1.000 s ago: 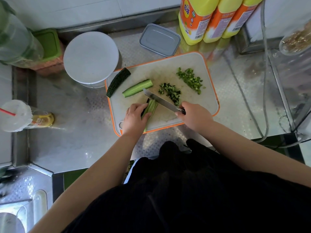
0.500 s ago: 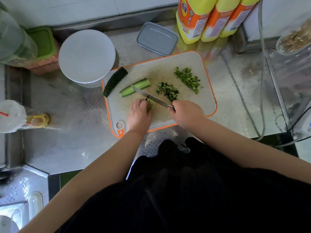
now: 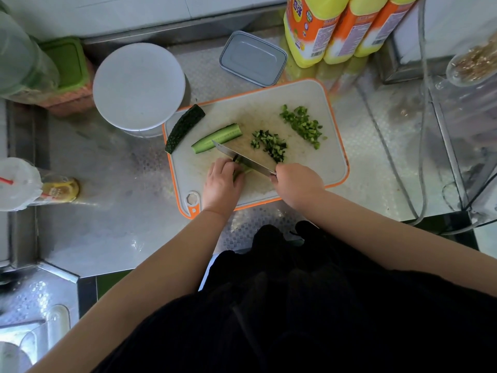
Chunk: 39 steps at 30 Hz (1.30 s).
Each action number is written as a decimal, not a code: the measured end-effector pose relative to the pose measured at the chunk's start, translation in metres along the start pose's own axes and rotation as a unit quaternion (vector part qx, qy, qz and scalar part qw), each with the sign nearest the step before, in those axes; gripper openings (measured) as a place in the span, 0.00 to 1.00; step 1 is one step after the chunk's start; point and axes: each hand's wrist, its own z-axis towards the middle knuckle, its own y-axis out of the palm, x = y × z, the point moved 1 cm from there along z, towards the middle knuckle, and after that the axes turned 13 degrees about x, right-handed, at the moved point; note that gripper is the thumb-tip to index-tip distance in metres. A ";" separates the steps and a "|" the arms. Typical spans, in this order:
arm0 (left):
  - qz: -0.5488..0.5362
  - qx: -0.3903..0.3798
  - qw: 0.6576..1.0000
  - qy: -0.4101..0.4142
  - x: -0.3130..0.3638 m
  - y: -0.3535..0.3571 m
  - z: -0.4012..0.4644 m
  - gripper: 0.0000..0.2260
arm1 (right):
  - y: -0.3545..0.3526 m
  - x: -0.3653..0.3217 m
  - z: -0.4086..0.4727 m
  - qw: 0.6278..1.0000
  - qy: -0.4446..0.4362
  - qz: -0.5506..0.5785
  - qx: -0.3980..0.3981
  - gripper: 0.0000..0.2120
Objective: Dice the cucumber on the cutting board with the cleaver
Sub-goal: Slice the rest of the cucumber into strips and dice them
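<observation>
Since a second ago: cleaver (image 3: 243,160) drawn closer to left hand (image 3: 221,181), now across the held cucumber strip (image 3: 240,172).
Head view, left hand: fingers curled over the strip, pressing it to the cutting board (image 3: 317,168).
Head view, right hand (image 3: 297,181): wrapped round the handle; blade runs from near right to far left.
Strip: mostly hidden; long axis cannot be told.
Cucumber half (image 3: 217,138): cut face up, lying near-left to far-right.
Dark cucumber piece (image 3: 184,127): at board's left edge, same slant.
Diced piles: dark pile (image 3: 270,145), lighter pile (image 3: 304,125) beyond the blade.
</observation>
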 end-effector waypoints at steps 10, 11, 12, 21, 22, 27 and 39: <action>0.001 0.000 1.000 0.012 0.002 -0.002 0.000 0.04 | -0.004 0.007 0.006 0.998 0.035 0.044 -0.015 0.17; 0.002 -0.001 1.000 0.015 0.003 -0.002 0.000 0.04 | -0.005 0.007 0.004 0.999 0.035 0.040 -0.007 0.17; 0.002 0.000 1.000 0.016 0.003 -0.002 0.000 0.05 | -0.006 0.006 0.001 0.999 0.034 0.037 0.005 0.16; 0.023 -0.011 1.000 0.010 0.003 -0.002 -0.006 0.04 | -0.010 -0.006 -0.006 0.999 -0.023 0.018 0.026 0.15; 0.023 -0.010 1.000 0.006 0.002 -0.001 -0.005 0.04 | -0.010 -0.007 -0.006 0.999 -0.025 0.014 0.023 0.14; 0.026 -0.007 1.000 -0.004 0.001 0.003 -0.003 0.04 | -0.005 -0.011 -0.006 1.000 -0.011 -0.016 0.004 0.10; 0.019 0.010 1.000 0.019 0.000 -0.001 -0.006 0.03 | 0.001 0.000 0.006 0.997 0.039 0.057 -0.032 0.13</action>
